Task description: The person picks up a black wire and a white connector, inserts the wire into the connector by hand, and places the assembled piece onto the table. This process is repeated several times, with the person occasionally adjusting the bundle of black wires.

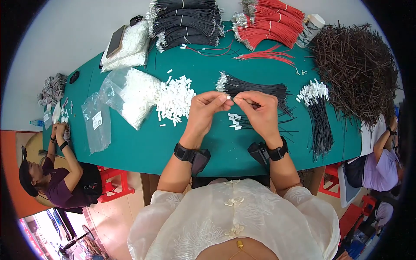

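Above the table's middle, my left hand (203, 112) pinches a small white connector housing (229, 97) between thumb and forefinger. My right hand (263, 113) is closed beside it, fingertips pinching a thin black wire (256, 105) that is mostly hidden by the fingers. The fingertips of both hands nearly meet. Just beyond them lies a bundle of black wires (255, 87) with silvery-white ends. Below the hands rest several black wires with white connectors (235, 121). Left of my left hand is a heap of loose white housings (175, 99).
On the green table (225, 149) lie a spilling bag of housings (138, 97), an empty clear bag (96, 123), black wire bundles (186, 21), red wire bundles (273, 24), connectored black wires (320, 125) and a dark brown tangled pile (353, 71). A co-worker (65, 177) sits left, another person (381, 167) right.
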The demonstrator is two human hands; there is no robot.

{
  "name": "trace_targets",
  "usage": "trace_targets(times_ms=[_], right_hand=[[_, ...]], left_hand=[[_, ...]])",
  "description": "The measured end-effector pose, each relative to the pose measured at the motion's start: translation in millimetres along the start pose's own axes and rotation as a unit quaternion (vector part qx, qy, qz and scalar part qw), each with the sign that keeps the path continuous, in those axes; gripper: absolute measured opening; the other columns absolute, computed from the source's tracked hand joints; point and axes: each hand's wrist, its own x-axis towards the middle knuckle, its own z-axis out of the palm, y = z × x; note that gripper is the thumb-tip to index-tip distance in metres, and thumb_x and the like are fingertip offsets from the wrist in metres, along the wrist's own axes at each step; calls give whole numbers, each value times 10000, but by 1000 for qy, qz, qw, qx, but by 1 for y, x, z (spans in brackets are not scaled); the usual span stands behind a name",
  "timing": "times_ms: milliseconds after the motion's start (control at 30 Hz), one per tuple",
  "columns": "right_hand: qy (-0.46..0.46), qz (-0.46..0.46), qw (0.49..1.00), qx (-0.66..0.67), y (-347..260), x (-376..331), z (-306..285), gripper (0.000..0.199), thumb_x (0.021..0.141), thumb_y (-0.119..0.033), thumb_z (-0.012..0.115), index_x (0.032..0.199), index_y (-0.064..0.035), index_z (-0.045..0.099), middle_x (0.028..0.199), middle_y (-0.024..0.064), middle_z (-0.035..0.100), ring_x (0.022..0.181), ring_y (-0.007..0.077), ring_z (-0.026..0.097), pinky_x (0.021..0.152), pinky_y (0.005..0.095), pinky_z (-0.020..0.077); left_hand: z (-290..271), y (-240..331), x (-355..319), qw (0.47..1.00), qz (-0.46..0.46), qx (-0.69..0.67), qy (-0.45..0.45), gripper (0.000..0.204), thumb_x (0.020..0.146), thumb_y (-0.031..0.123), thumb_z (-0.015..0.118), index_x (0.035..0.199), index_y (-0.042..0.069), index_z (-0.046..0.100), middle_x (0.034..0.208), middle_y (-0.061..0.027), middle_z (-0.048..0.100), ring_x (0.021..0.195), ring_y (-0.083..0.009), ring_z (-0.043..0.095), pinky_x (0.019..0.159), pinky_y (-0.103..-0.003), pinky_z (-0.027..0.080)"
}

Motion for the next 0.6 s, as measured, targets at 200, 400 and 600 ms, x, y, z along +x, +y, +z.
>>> trace_targets(times_ms=[200, 400, 600], right_hand=[[-62, -1, 996, -58, -10, 4, -11, 86, 815, -27, 753, 890, 13, 735, 622, 46, 600, 511, 93, 445, 484, 265, 329], [-223, 31, 949, -219, 4, 1, -36, 98, 786, -50, 752, 861, 5, 722, 664, 106, 639, 516, 220, 549, 515, 340, 417], [-180, -1, 942, -284, 21, 12, -36, 143, 759, -69, 761, 871, -9, 695, 780, 111, 649, 706, 307, 631, 648, 403, 492]], left_hand=[[-3, 0, 0, 997, 2, 76, -10, 198, 899, 143, 742, 982, -36, 725, 861, -117, 732, 753, -156, 691, 705, -290, 567], [-2, -1, 0, 904, 10, 422, -75, 150, 864, 142, 766, 941, 16, 739, 861, -71, 717, 766, -156, 668, 665, -286, 512], [-23, 13, 10, 770, 188, 609, 27, 175, 781, 139, 792, 910, 40, 727, 883, -107, 683, 885, -281, 619, 766, -389, 489]])
